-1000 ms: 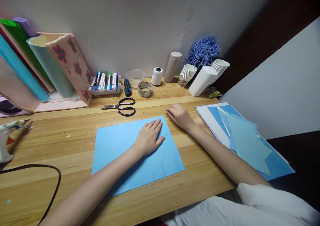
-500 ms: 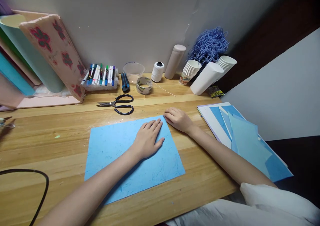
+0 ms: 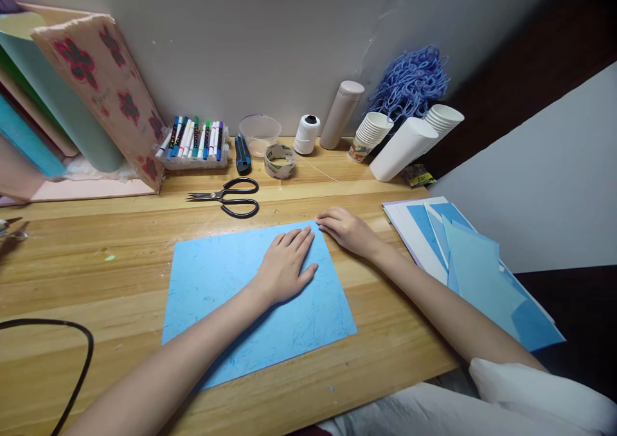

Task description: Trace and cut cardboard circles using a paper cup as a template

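A blue sheet of paper (image 3: 202, 281) with darker scuff marks lies flat on the wooden table in front of me. My left hand (image 3: 285, 265) rests palm down on its right half, fingers stretched out and thumb spread to the side. At the sheet's upper right corner, my right hand (image 3: 348, 231) has its fingers bent and close together, pinching the corner. Its thumb is mostly hidden. Beyond the sheet lie black-handled scissors (image 3: 229, 196), their blades pointing left.
Along the wall stand markers (image 3: 195, 139), a cutter (image 3: 242, 155), a clear bowl (image 3: 260, 130), a tape roll (image 3: 279, 162), a thread spool (image 3: 306, 135), paper cups (image 3: 369, 137) and blue yarn (image 3: 409, 82). Loose sheets (image 3: 472, 256) overlap at right; a black cable (image 3: 89, 352) curves at left.
The camera view has shifted slightly. Against the sheet, both hands keep nearly the same place, and the right fingers stay at the corner.
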Demonstrator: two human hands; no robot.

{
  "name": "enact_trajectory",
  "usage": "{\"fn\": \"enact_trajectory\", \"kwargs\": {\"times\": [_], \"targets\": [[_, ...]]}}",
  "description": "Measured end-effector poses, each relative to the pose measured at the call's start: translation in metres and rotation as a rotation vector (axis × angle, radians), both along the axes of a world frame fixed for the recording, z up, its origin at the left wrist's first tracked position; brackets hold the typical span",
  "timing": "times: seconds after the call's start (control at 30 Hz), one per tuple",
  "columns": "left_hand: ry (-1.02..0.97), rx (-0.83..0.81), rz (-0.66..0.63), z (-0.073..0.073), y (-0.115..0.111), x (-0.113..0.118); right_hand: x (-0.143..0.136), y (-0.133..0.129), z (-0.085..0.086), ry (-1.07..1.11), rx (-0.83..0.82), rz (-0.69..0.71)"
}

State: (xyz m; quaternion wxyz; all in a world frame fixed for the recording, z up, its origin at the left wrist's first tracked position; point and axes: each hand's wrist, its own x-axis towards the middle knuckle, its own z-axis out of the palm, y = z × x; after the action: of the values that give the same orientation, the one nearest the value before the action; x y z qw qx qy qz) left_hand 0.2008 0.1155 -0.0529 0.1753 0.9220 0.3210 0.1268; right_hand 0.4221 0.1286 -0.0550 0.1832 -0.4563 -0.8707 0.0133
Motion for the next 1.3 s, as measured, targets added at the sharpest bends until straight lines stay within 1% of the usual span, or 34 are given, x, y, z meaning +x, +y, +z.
{"fn": "enact_trajectory", "kwargs": {"times": [0.13,0.23,0.4,0.5,0.6,0.67,0.73,0.8,0.87,0.93,0.97,1.0,1.07,1.13,1.17,1.23,1.3], "targets": [[0.002,-0.001,-0.004,0.001,0.000,0.000,0.002,-0.017,0.002,-0.076,-0.051,-0.027],[0.003,0.005,0.000,0.000,0.000,0.000,0.003,-0.028,0.001,-0.125,-0.118,-0.023],[0.011,0.019,0.013,0.000,-0.002,0.000,0.005,-0.027,-0.002,-0.139,-0.218,-0.056],[0.009,0.017,0.018,0.002,-0.003,-0.001,0.003,-0.025,-0.002,-0.123,-0.198,-0.051],[0.005,0.007,0.022,0.005,-0.002,-0.002,-0.002,-0.022,0.003,-0.081,-0.110,-0.035],[0.001,0.000,0.025,0.006,-0.003,-0.002,-0.006,-0.016,0.009,-0.032,-0.034,-0.039],[-0.005,-0.003,0.025,0.005,-0.005,-0.003,-0.010,-0.002,0.018,0.027,0.013,-0.067],[-0.012,-0.005,0.022,0.005,-0.007,-0.004,-0.013,0.019,0.027,0.078,0.033,-0.125],[-0.026,-0.014,0.018,0.005,-0.003,-0.003,-0.014,0.044,0.034,0.146,0.057,-0.205],[-0.057,-0.016,0.058,0.009,0.009,0.000,-0.016,0.070,0.039,0.231,0.090,-0.280],[-0.080,0.003,0.094,0.013,0.020,0.003,-0.017,0.083,0.040,0.263,0.107,-0.302],[-0.103,0.038,0.138,0.018,0.034,0.007,-0.018,0.095,0.041,0.287,0.118,-0.305],[-0.131,0.161,0.202,0.030,0.067,0.015,-0.021,0.115,0.040,0.336,0.097,-0.265],[-0.093,0.265,0.260,0.040,0.101,0.022,-0.025,0.130,0.040,0.405,0.036,-0.219],[-0.066,0.283,0.309,0.042,0.117,0.024,-0.027,0.135,0.040,0.441,0.005,-0.211],[-0.038,0.278,0.344,0.043,0.141,0.026,-0.029,0.144,0.043,0.514,-0.029,-0.230],[-0.031,0.256,0.342,0.039,0.156,0.025,-0.031,0.149,0.048,0.598,-0.041,-0.273]]}}
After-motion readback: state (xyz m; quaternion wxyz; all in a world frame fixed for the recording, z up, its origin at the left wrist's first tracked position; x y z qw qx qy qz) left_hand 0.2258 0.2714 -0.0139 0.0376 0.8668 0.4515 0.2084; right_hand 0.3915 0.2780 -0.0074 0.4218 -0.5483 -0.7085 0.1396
